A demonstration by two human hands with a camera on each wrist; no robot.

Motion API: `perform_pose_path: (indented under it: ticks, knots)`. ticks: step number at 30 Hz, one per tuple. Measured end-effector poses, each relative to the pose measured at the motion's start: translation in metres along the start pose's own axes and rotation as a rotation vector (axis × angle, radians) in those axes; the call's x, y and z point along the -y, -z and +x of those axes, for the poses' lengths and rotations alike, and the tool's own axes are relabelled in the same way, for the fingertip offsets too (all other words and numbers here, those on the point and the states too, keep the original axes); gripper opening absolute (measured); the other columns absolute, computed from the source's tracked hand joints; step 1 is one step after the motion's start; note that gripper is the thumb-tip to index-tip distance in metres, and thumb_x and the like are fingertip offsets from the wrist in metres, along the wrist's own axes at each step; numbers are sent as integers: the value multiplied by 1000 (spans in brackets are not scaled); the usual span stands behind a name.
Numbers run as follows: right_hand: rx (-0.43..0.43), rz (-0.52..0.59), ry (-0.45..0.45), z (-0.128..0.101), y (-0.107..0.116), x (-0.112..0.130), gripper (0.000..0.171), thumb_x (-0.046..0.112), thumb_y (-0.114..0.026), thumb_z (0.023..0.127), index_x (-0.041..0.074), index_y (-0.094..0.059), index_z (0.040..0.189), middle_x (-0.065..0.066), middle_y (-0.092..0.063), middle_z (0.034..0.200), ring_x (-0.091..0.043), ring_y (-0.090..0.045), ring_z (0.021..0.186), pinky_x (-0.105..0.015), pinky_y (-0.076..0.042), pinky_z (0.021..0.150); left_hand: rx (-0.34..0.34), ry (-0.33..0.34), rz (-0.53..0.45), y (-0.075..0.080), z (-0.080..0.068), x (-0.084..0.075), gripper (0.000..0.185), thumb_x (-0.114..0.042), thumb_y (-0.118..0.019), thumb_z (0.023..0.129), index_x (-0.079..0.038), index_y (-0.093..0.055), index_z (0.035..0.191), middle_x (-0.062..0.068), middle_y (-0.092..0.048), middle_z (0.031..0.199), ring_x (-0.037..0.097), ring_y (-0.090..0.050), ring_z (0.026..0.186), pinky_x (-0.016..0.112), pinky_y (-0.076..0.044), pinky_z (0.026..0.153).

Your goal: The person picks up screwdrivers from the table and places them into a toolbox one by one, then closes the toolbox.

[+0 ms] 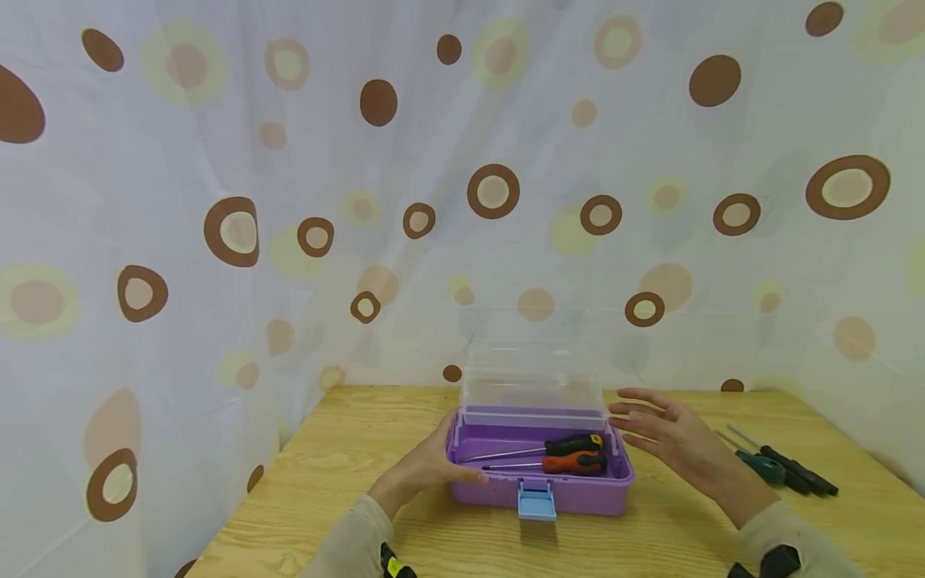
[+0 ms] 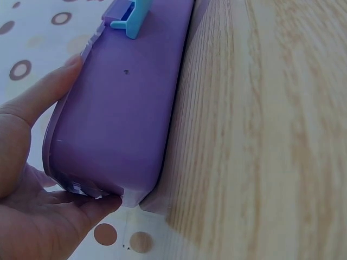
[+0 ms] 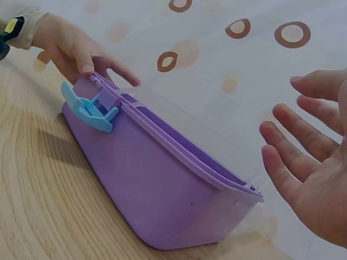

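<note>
A purple toolbox (image 1: pixel 578 499) sits on the table, its clear lid (image 1: pixel 533 385) raised at the back and its light-blue latch (image 1: pixel 537 502) hanging down in front. Inside lie a screwdriver with a black handle (image 1: pixel 574 445) and another with a red-and-black handle (image 1: pixel 573 463). My left hand (image 1: pixel 428 464) grips the box's left end, thumb over the front rim and fingers around the side, as the left wrist view shows at the purple wall (image 2: pixel 116 108). Beside the right end, my right hand (image 1: pixel 675 437) is held up with fingers spread, apart from the box and holding nothing.
Several screwdrivers lie together on the right of the wooden table (image 1: pixel 340 449), one with a green handle (image 1: pixel 764 467) and others with black handles (image 1: pixel 802 474). A white curtain (image 1: pixel 433 144) with brown and cream circles hangs behind the table and along its sides.
</note>
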State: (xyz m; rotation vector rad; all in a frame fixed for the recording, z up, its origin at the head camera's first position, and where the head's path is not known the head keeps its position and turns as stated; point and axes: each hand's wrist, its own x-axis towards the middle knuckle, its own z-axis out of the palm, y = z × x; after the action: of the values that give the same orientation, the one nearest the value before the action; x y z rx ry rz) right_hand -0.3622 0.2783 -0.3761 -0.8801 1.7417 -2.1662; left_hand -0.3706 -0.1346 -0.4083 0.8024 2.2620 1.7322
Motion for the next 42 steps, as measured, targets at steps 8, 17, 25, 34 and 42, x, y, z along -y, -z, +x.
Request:
perform_pose_path:
  ticks: [8, 17, 25, 34, 42]
  knots:
    - [22, 15, 33, -8, 10, 4, 39, 4, -36, 112, 17, -57, 143, -4, -63, 136, -22, -59, 129, -36, -50, 104, 3, 10, -8, 0, -1, 0, 119, -20, -90, 79, -10, -9, 164, 22, -38, 155, 46, -40, 139, 62, -26, 117]
    - [17, 18, 24, -15, 21, 12, 41, 4, -34, 113, 20, -58, 141, -1, -63, 136, -19, -60, 128, -34, -49, 105, 0, 13, 6, 0, -1, 1, 118, -22, -90, 79, -11, -10, 164, 21, -40, 155, 46, -42, 138, 63, -28, 116]
    - [7, 27, 42, -25, 34, 15, 42, 4, -33, 113, 18, -59, 143, -2, -64, 136, -19, -60, 128, -34, -50, 104, -3, 14, 6, 0, -1, 0, 118, -20, -90, 79, -11, -10, 164, 19, -40, 155, 45, -42, 139, 62, -28, 117]
    - [10, 52, 67, -37, 50, 21, 45, 2, -29, 113, 18, -58, 143, -3, -64, 136, -20, -60, 128, -32, -50, 103, -4, 32, -19, -1, -1, 0, 117, -18, -89, 80, -11, -9, 164, 20, -40, 156, 46, -40, 140, 62, -27, 117]
    - [4, 57, 83, -47, 65, 27, 47, 0, -28, 112, 17, -58, 144, -3, -64, 137, -19, -60, 128, -31, -50, 103, 0, 24, -12, -1, -1, 0, 118, -20, -89, 79, -11, -8, 165, 20, -39, 156, 46, -40, 140, 62, -27, 117]
